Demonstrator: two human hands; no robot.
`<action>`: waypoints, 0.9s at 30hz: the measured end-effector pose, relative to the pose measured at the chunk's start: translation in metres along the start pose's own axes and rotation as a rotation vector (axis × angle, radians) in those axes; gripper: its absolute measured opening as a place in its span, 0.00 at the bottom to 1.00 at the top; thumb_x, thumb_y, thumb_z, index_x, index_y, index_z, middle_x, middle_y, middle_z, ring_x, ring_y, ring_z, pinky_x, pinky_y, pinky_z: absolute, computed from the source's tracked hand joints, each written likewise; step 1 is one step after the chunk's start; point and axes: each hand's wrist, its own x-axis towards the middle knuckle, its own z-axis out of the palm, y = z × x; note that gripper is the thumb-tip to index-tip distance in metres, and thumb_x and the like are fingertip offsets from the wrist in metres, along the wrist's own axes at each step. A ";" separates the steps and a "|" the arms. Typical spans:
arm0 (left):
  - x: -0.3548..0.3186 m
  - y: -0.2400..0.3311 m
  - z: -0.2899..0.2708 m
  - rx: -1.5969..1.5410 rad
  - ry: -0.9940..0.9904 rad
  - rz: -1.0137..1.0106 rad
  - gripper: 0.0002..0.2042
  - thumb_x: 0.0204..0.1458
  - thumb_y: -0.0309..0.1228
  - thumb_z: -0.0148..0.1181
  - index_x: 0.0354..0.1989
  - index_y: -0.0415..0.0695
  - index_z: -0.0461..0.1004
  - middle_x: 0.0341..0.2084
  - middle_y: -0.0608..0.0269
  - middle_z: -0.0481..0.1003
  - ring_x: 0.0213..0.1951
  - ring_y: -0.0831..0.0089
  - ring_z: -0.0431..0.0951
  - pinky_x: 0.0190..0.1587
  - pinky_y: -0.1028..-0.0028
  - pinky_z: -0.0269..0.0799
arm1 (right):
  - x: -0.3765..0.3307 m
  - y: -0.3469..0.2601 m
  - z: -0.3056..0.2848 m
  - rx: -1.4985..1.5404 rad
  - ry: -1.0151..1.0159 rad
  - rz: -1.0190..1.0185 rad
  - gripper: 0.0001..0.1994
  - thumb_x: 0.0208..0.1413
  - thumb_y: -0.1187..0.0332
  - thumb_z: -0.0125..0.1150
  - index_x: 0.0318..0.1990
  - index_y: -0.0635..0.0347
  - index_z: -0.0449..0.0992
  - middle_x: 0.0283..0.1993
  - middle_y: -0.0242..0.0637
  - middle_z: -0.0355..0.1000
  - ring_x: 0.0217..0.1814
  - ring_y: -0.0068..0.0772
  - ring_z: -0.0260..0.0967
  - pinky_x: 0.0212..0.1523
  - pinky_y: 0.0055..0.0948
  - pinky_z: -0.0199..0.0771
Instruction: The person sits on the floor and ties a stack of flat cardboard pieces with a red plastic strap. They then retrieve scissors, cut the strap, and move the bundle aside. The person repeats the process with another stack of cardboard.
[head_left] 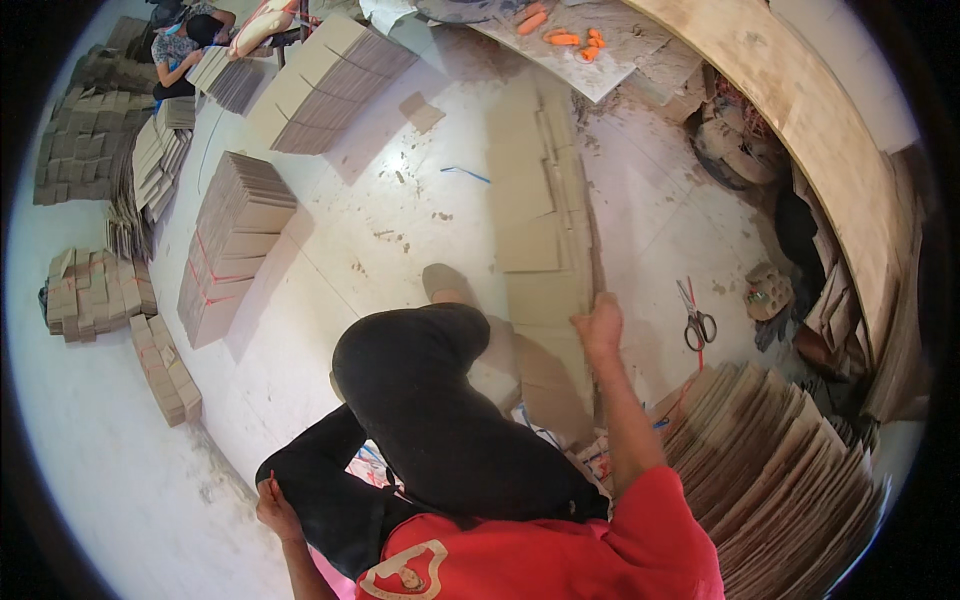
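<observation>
Here we are, right hand [600, 330] at the near right edge of a long row of overlapping cardboard sheets [530, 225] laid on the white floor [350, 225], just right of our outstretched foot. Its fingers are curled there, though we can't tell whether they pinch a sheet. Down by our bent knee, the left hand [277, 508] is curled too, a small reddish bit showing at the fingertips; what it is, we can't make out. These sheets look light and fairly stiff, dry rather than slippery, likely to crease if bent hard; we'd take hold along the long edge, keeping the overlap from sliding. Now the count: one row, its sheets too closely lapped to number; one pair of scissors [697, 320], right of the right hand; one red-tied stack [235, 250] out left; one big leaning pile [770, 470] at lower right; one blue strip [466, 173] and one loose flat piece [421, 112] ahead.
</observation>
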 end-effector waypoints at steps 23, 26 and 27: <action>-0.018 -0.014 0.005 -0.146 0.152 -0.059 0.09 0.56 0.35 0.49 0.29 0.45 0.71 0.19 0.53 0.71 0.20 0.54 0.73 0.21 0.66 0.65 | -0.012 -0.119 0.016 -0.164 -0.263 -0.098 0.28 0.40 0.68 0.64 0.47 0.61 0.55 0.41 0.52 0.68 0.48 0.55 0.65 0.44 0.43 0.69; -0.026 -0.020 0.004 -0.112 0.181 -0.079 0.09 0.56 0.36 0.49 0.29 0.44 0.70 0.21 0.54 0.72 0.21 0.54 0.73 0.21 0.66 0.66 | -0.026 -0.124 0.005 -0.313 -0.171 -0.224 0.26 0.42 0.71 0.60 0.48 0.61 0.55 0.39 0.52 0.68 0.41 0.58 0.67 0.41 0.46 0.69; -0.025 -0.017 0.006 -0.111 0.192 -0.067 0.09 0.55 0.36 0.50 0.30 0.44 0.71 0.22 0.55 0.72 0.22 0.54 0.73 0.22 0.66 0.66 | -0.029 -0.111 0.012 -0.342 -0.107 -0.247 0.25 0.42 0.72 0.59 0.48 0.62 0.55 0.39 0.52 0.67 0.39 0.58 0.68 0.40 0.47 0.69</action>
